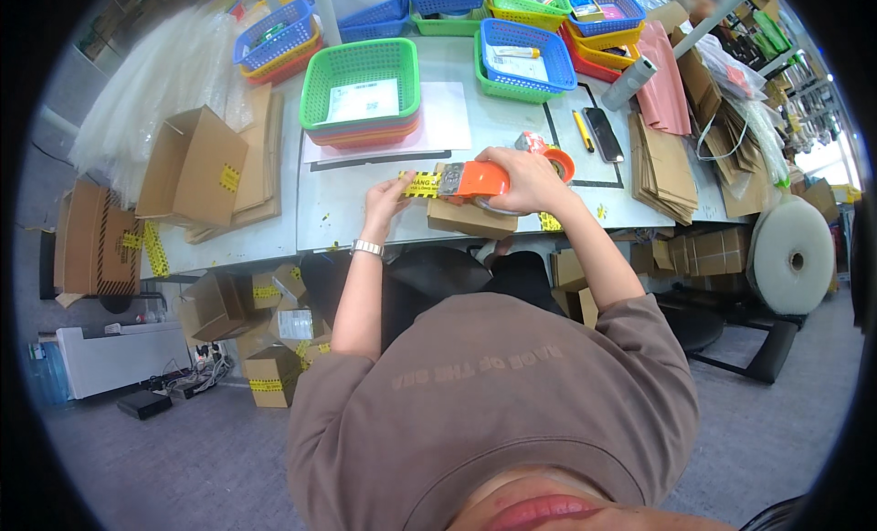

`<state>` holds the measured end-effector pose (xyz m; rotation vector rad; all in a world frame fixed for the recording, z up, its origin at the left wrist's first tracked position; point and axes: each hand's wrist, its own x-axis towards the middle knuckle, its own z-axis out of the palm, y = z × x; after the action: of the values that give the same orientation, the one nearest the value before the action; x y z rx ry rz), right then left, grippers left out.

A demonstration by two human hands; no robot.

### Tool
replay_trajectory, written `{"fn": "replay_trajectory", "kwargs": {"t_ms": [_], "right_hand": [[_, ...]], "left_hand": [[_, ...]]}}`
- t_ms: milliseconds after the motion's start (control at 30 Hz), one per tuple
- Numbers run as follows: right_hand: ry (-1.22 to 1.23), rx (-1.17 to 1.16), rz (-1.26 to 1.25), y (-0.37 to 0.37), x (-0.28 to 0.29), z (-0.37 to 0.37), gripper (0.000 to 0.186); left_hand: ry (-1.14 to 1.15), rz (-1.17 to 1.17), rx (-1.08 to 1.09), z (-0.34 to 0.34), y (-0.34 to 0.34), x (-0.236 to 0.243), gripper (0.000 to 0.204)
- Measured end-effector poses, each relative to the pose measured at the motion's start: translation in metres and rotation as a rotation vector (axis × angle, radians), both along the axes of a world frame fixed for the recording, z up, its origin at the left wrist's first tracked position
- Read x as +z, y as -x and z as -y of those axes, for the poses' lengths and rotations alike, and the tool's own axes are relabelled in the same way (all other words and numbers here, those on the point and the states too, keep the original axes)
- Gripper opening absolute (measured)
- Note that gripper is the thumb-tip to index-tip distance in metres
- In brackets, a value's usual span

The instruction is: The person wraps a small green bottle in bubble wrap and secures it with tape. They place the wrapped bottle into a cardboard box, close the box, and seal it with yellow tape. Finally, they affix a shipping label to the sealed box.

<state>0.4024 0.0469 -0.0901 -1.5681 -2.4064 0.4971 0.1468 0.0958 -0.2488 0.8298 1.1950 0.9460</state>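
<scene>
Over the front of the white table, my right hand [523, 179] is closed around an orange tape dispenser [484, 178]. A strip of yellow and black printed tape [422, 184] runs out from the dispenser's metal end. Pinched at its free end, the strip is held by my left hand [387, 202], which has a metal watch band on the wrist. Beneath the dispenser lies a small brown cardboard box [470, 219], partly hidden by my right hand. Just beyond that hand is an orange tape roll [559, 164].
Stacked green and red baskets [361, 84] stand beyond my hands, with a blue basket [525, 56] farther right. A yellow cutter [583, 131] and a phone [603, 134] lie to the right. An open carton [194, 170] stands left, flattened cardboard [662, 170] right.
</scene>
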Motion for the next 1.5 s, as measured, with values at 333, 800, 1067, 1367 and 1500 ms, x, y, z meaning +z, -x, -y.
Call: {"fn": "replay_trajectory", "kwargs": {"t_ms": [333, 800, 1067, 1367, 1500], "right_hand": [[0.025, -0.042, 0.043, 0.006, -0.001, -0.003, 0.054], [0.004, -0.135, 0.013, 0.007, -0.006, -0.003, 0.057], [0.082, -0.169, 0.109, 0.011, -0.002, -0.009, 0.069], [0.031, -0.131, 0.080, -0.036, 0.017, 0.045, 0.066], [0.128, -0.227, 0.058, -0.069, 0.020, 0.095, 0.069]], "left_hand": [[-0.181, -0.261, 0.250, 0.027, -0.040, -0.044, 0.075], [-0.666, -0.167, 0.160, 0.058, -0.076, -0.012, 0.045], [-0.655, -0.126, 0.133, 0.020, -0.080, -0.015, 0.042], [-0.718, -0.257, 0.172, 0.018, -0.078, -0.017, 0.039], [-0.744, -0.249, 0.175, 0.018, -0.078, -0.016, 0.039]]}}
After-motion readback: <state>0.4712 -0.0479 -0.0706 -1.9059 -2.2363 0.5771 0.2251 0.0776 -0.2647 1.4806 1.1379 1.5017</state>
